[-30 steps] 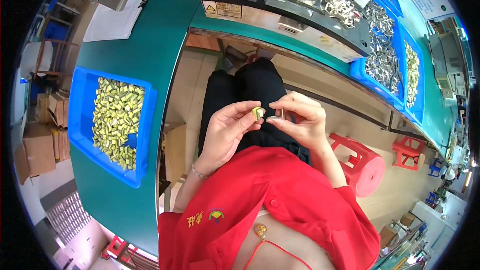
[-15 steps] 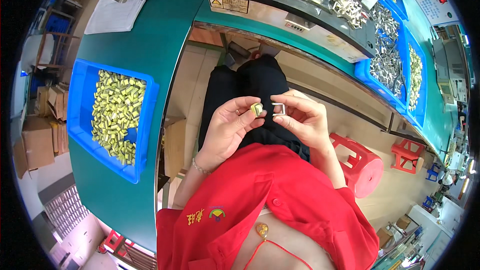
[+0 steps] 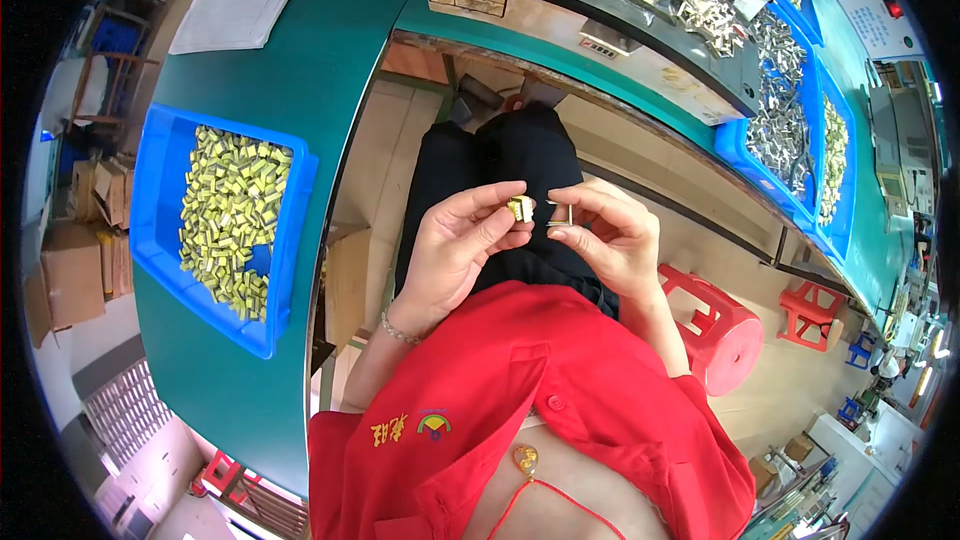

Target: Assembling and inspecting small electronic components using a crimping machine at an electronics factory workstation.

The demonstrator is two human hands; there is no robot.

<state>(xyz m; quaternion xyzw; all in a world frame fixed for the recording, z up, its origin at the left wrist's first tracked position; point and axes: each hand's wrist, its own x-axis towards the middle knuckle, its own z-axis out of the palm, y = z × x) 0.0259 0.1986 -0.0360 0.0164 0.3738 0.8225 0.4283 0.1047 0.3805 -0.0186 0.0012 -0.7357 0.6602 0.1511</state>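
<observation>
My left hand [image 3: 452,252] pinches a small yellow-and-silver block [image 3: 520,208] between thumb and fingers, above my lap. Opposite it, my right hand [image 3: 618,240] grips a thin U-shaped metal bracket [image 3: 570,214] by its closed side. The bracket's two legs point left, toward the block, and a small gap separates the two pieces. Fingers hide part of both. On the left, a pile of similar yellow blocks [image 3: 235,205] lies in a blue tray [image 3: 205,334].
A green table [image 3: 235,410] carries the tray and some papers [image 3: 235,10]. Ahead stands a black-topped machine [image 3: 590,2] with metal pieces on it. Blue bins [image 3: 735,148] of metal parts and yellow blocks sit at right, near red stools [image 3: 735,350].
Both pieces have been turned slightly in my fingers: the block shows more of its silver side, and the bracket appears more edge-on. Both hands keep their hold.
</observation>
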